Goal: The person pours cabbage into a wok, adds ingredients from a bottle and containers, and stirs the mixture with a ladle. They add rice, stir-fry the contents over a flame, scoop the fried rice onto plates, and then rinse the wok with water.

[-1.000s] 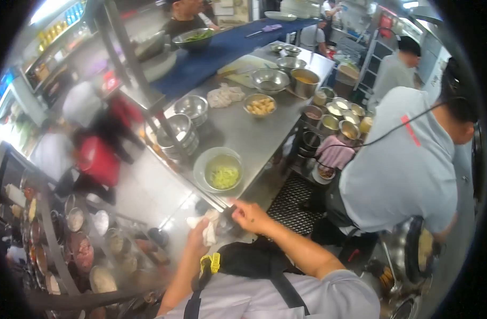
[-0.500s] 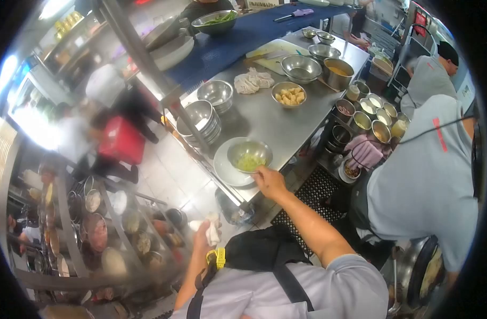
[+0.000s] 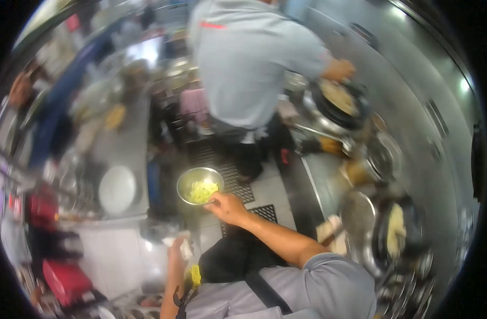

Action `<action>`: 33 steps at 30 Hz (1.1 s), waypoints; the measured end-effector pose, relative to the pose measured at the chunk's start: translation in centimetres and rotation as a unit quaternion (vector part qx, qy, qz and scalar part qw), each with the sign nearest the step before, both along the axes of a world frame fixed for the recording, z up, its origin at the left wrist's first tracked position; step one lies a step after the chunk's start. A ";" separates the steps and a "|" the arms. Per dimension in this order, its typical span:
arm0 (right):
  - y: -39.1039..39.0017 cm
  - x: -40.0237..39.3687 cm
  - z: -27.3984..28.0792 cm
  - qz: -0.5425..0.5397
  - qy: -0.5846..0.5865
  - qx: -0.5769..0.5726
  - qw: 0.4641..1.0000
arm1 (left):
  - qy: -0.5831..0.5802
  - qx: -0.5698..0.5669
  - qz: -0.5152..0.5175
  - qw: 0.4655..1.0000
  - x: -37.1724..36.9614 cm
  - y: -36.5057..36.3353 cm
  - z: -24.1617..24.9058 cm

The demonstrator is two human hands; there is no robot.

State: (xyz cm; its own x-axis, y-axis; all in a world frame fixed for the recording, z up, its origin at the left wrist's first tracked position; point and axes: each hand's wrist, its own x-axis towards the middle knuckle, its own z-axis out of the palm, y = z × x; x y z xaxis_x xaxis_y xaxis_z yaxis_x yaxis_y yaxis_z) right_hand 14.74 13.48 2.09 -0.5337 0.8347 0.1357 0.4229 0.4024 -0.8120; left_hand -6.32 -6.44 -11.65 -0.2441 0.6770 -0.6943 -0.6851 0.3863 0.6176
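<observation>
On the left, a white plate [image 3: 118,190] lies on a steel counter [image 3: 132,137]; nearer the middle, the person's left hand [image 3: 175,255] grips a crumpled white cloth [image 3: 186,249]. Beyond it, held above the floor, is a metal bowl [image 3: 192,179] of pale green shreds [image 3: 202,190], likely light and stiff but slick, best taken by the rim, where the right hand [image 3: 228,208] pinches it. Far right sits a dark pan [image 3: 412,228].
</observation>
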 end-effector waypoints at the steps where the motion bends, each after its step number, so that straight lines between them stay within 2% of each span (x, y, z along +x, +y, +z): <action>1: -0.4 2.8 -0.1 -0.050 0.004 0.024 0.998 | 0.015 -0.008 -0.069 0.997 -0.3 0.3 -4.8; 2: -0.9 6.0 -0.1 -0.105 0.010 0.049 0.993 | 0.036 -0.015 -0.142 0.989 -0.6 0.8 -8.7; 3: -1.5 9.9 0.7 -0.154 0.016 0.066 0.986 | 0.040 -0.055 -0.159 0.985 0.5 1.2 -9.6; 6: -4.4 19.2 5.6 -0.283 0.027 0.021 0.958 | 0.139 -0.103 -0.295 0.940 3.1 0.3 -12.3; 7: -5.4 22.4 7.7 -0.337 0.043 0.061 0.939 | 0.173 -0.111 -0.338 0.919 3.8 0.0 -12.6; 8: -5.8 25.9 7.3 -0.377 0.104 0.118 0.913 | 0.205 -0.116 -0.376 0.896 4.6 0.0 -12.7; 9: -7.2 29.3 9.4 -0.426 0.131 0.046 0.894 | 0.231 -0.112 -0.413 0.874 5.8 0.3 -13.4; 10: -7.7 33.1 9.1 -0.457 0.277 0.040 0.845 | 0.259 -0.105 -0.437 0.855 6.5 0.4 -14.8; 11: -8.7 36.5 10.9 -0.485 0.347 0.025 0.803 | 0.279 -0.101 -0.462 0.836 7.6 0.4 -14.8; 12: -9.6 40.2 11.8 -0.518 0.367 0.059 0.770 | 0.298 -0.094 -0.482 0.819 8.9 0.7 -14.9; 14: -10.9 48.3 11.7 -0.589 0.447 0.047 0.672 | 0.329 -0.075 -0.516 0.788 10.8 1.1 -15.5; 15: -11.5 51.7 11.5 -0.606 0.516 0.036 0.605 | 0.343 -0.064 -0.527 0.775 12.0 1.4 -15.7; 16: -11.7 56.7 9.2 -0.615 0.577 -0.026 0.537 | 0.355 -0.049 -0.538 0.763 13.1 1.6 -15.6; 17: -12.1 60.1 7.4 -0.553 0.701 -0.051 0.447 | 0.368 -0.032 -0.545 0.752 14.1 2.0 -15.6; 18: -12.6 63.7 5.2 -0.517 0.757 -0.063 0.394 | 0.387 -0.008 -0.555 0.736 15.3 2.3 -15.6; 19: -13.3 66.1 3.5 -0.484 0.767 -0.047 0.419 | 0.409 0.023 -0.566 0.715 16.4 2.9 -15.4; 20: -13.8 66.8 2.8 -0.456 0.764 0.021 0.457 | 0.444 0.068 -0.577 0.682 17.7 3.5 -15.4; 21: -14.5 66.9 3.8 -0.467 0.773 0.007 0.430 | 0.510 0.140 -0.588 0.612 18.9 4.0 -15.5; 22: -16.0 69.6 0.9 -0.411 0.781 0.037 0.469 | 0.572 0.203 -0.593 0.530 19.4 4.1 -15.3; 23: -16.0 68.8 1.7 -0.457 0.753 0.071 0.468 | 0.450 0.069 -0.537 0.710 21.1 4.8 -14.1; 24: -17.1 70.8 -0.4 -0.419 0.749 0.074 0.508 | 0.295 -0.060 -0.438 0.847 23.0 5.2 -12.5; 25: -18.0 74.8 -4.8 -0.443 0.738 0.089 0.501 | 0.288 -0.114 -0.438 0.844 23.1 5.4 -13.7; 26: -18.2 77.5 -5.4 -0.521 0.802 -0.002 0.291 | 0.277 -0.164 -0.436 0.840 22.9 6.1 -15.0; 27: -19.2 76.8 -5.0 -0.494 0.799 -0.002 0.342 | 0.340 -0.120 -0.460 0.811 22.6 6.1 -14.8; 28: -18.9 73.7 -2.4 -0.485 0.781 0.034 0.391 | 0.402 -0.079 -0.479 0.776 22.6 6.5 -14.5; 29: -18.5 72.1 -0.8 -0.477 0.773 0.088 0.409 | 0.446 -0.062 -0.468 0.761 22.3 6.6 -12.6; 30: -17.8 67.6 3.1 -0.482 0.753 0.113 0.433 | 0.454 -0.076 -0.478 0.748 21.5 7.0 -12.3; 31: -17.7 67.9 3.3 -0.475 0.696 0.125 0.524 | 0.460 -0.089 -0.493 0.733 20.6 7.2 -12.3; 32: -16.7 64.4 6.5 -0.384 0.683 0.129 0.607 | 0.468 -0.100 -0.511 0.714 19.3 7.3 -12.4; 33: -15.2 60.0 9.9 -0.327 0.662 0.116 0.664 | 0.481 -0.098 -0.510 0.706 17.7 7.2 -12.6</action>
